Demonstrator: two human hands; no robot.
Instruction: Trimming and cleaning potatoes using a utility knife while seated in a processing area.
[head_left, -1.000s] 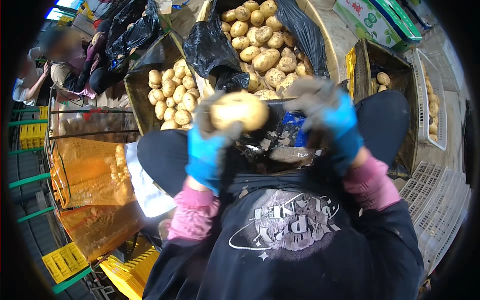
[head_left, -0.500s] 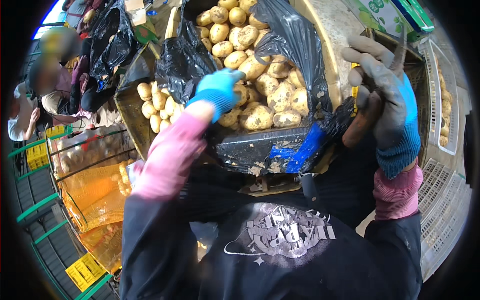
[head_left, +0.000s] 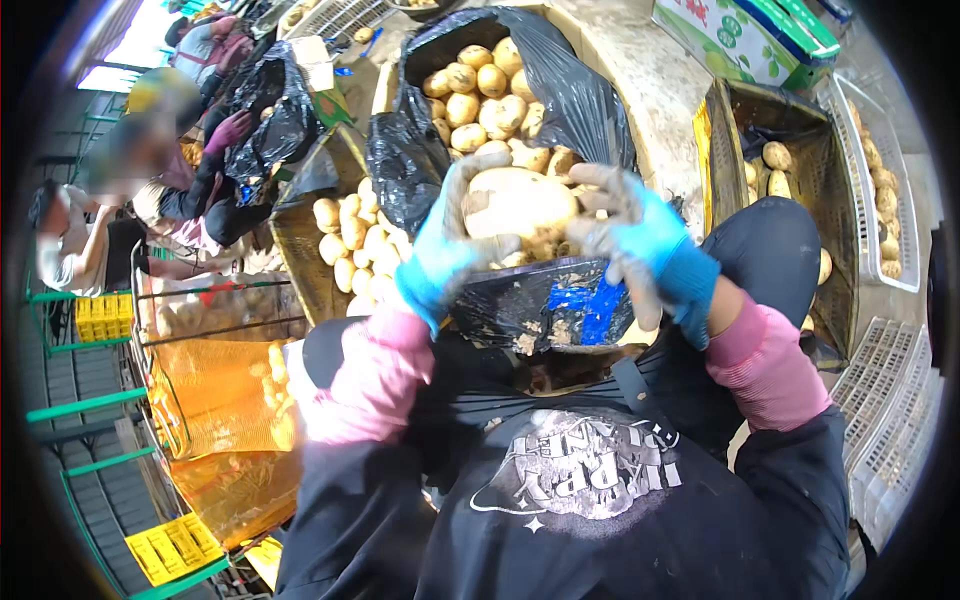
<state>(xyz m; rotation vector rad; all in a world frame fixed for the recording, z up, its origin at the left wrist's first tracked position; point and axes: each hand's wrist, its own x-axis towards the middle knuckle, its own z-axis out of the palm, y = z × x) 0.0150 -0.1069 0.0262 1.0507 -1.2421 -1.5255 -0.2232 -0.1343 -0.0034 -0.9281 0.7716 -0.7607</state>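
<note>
A large pale-yellow potato (head_left: 520,207) is held up over a carton lined with black plastic (head_left: 400,185). My left hand (head_left: 450,240), in a blue glove with a grey, dirty palm, grips the potato's left side. On its right side my right hand (head_left: 632,228), gloved alike, has its fingers bent close to the skin; whether they touch it is unclear. A long, thin, pale piece (head_left: 642,297) sticks out below the right hand, and its kind cannot be made out. Many more potatoes (head_left: 478,105) lie in the lined carton beyond the hands.
At left stands a box of smaller potatoes (head_left: 345,235), with orange mesh sacks (head_left: 215,395) beyond it. To the right are an open box (head_left: 840,190) with a few potatoes, a white crate (head_left: 905,230) and stacked grey crates (head_left: 880,420). People (head_left: 180,190) sit at far left.
My left hand has come up off the potatoes with a large one. My right hand has swung in from the far right to the potato's side. The view has shifted slightly.
</note>
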